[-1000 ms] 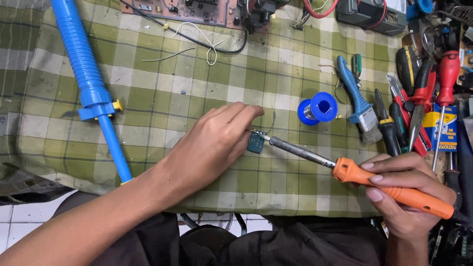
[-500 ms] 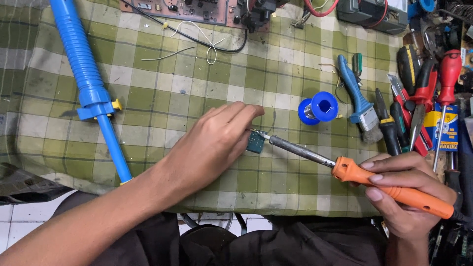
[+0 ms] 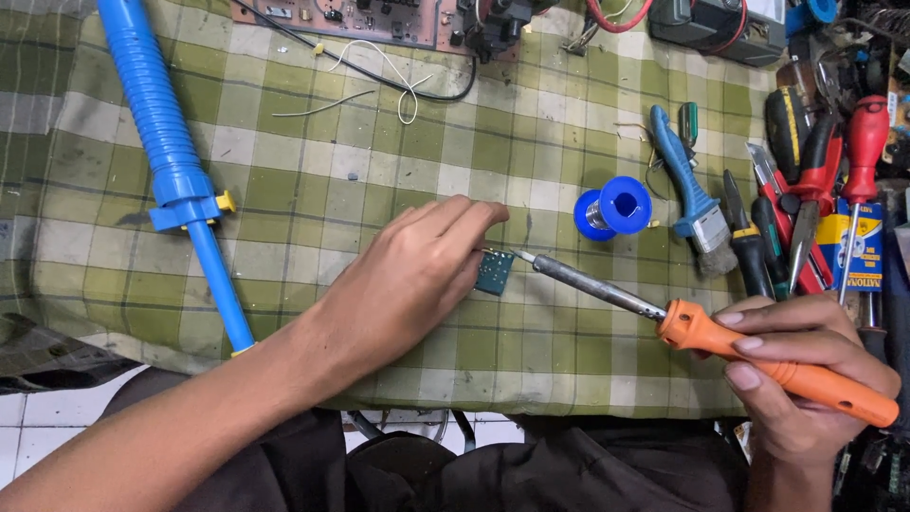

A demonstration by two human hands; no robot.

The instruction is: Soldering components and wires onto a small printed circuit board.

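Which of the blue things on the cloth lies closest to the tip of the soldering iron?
The small blue spool of solder wire, just right of the tip; the blue-handled brush and long blue plastic pump lie farther.

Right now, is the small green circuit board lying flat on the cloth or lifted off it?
Cannot tell for certain: the circuit board sits low against the checked cloth, but the left hand hides its near edge.

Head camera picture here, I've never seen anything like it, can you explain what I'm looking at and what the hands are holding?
The camera sits on a person's head and looks down at their own two bare hands over a green checked cloth. The left hand pins a small green circuit board to the cloth. The right hand grips an orange-handled soldering iron, its tip at the board's edge. Nearby lie a blue suction pump, a blue solder spool, a blue-handled brush and screwdrivers.
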